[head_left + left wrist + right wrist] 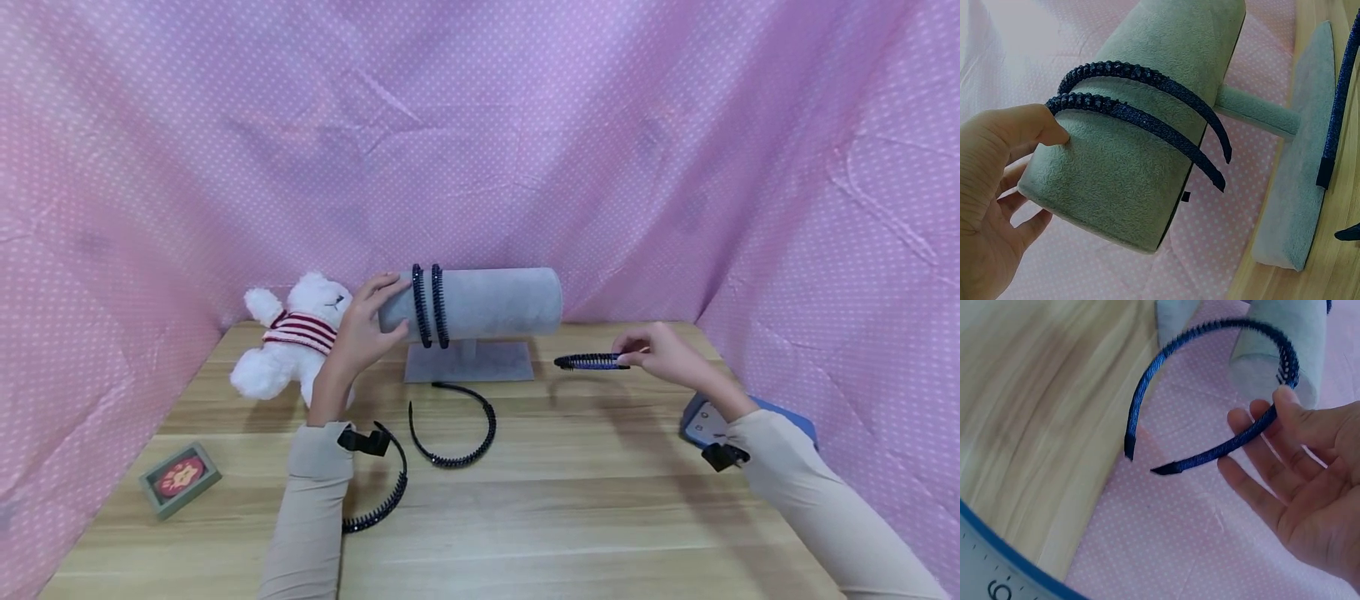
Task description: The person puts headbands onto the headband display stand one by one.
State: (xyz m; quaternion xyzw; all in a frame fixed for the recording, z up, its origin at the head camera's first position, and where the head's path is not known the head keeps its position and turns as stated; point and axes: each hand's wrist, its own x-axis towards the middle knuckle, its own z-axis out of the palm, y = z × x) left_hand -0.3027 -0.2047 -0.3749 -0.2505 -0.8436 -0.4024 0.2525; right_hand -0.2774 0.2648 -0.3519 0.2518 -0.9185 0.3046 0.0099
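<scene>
My left hand (365, 325) grips the left end of a grey plush roll (502, 300) on a display stand, thumb beside the nearer of two dark headbands. Those two headbands (1141, 122) sit side by side across the roll. Held up at the right is another dark blue toothed headband (1229, 450), pinched near one side by my right hand (656, 354); its two ends point away from the palm. Two more headbands lie on the table: one curved headband (487, 433) before the stand, another headband (397, 492) partly hidden by my left forearm.
Behind my left arm sits a white plush toy (281, 371) in a striped top. A small green frame (180, 479) lies at the left of the wooden table (540, 517). A blue-rimmed clock (701, 422) lies under my right forearm. Pink dotted cloth (480, 150) surrounds the table.
</scene>
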